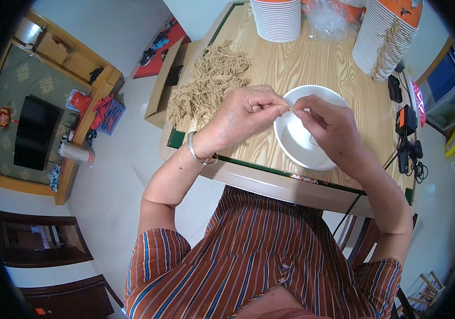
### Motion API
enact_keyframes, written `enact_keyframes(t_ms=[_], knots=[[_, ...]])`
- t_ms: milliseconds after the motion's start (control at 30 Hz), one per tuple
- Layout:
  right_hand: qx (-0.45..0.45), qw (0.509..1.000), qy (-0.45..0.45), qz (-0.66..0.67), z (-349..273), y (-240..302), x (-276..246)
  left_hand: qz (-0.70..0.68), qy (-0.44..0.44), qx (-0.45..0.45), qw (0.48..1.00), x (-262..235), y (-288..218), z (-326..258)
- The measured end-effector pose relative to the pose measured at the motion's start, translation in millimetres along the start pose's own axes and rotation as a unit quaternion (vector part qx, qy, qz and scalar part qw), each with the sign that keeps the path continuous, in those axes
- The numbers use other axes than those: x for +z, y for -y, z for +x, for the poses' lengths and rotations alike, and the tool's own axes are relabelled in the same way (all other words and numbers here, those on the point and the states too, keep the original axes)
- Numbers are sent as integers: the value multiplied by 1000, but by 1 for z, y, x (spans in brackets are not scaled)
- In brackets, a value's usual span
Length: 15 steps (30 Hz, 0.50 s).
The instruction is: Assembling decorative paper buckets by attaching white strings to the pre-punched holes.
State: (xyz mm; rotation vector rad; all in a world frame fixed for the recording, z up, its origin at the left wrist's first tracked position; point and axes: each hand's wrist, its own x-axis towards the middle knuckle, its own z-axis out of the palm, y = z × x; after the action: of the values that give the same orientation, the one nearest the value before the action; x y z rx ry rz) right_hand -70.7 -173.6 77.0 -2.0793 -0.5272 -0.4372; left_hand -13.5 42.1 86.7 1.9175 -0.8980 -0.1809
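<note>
Over the white bowl (296, 142), my two hands meet with their fingertips almost touching. My left hand (248, 109), a silver bangle on its wrist, pinches a thin tan string (290, 109). The other side of that string is pinched between the thumb and forefinger of my right hand (326, 121). A thin strand seems to hang below my right fingers into the bowl. Left of the bowl, past my left wrist, lies a loose heap of tan string (211, 80) in tangled lengths. My fingers partly hide the string between them.
Stacked paper cups (277, 24) stand at the far edge beside a clear plastic bag (331, 24). Another tilted stack (380, 40) has string strands on it. Black power adapters (406, 119) with cables line the right edge. A cardboard box (161, 87) sits left of the wood-grain table (259, 139).
</note>
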Motion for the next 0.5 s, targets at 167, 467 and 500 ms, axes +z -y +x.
enact_keyframes(t_ms=[167, 467, 500], knots=[[122, 992, 30, -3, -7, 10, -10, 66, 19, 96, 993, -12, 12, -4], [127, 991, 42, 2, -28, 15, -12, 255, 69, 188, 946, -10, 18, -10], [93, 996, 17, -4, -30, 14, -11, 210, 79, 179, 958, -11, 17, -8]])
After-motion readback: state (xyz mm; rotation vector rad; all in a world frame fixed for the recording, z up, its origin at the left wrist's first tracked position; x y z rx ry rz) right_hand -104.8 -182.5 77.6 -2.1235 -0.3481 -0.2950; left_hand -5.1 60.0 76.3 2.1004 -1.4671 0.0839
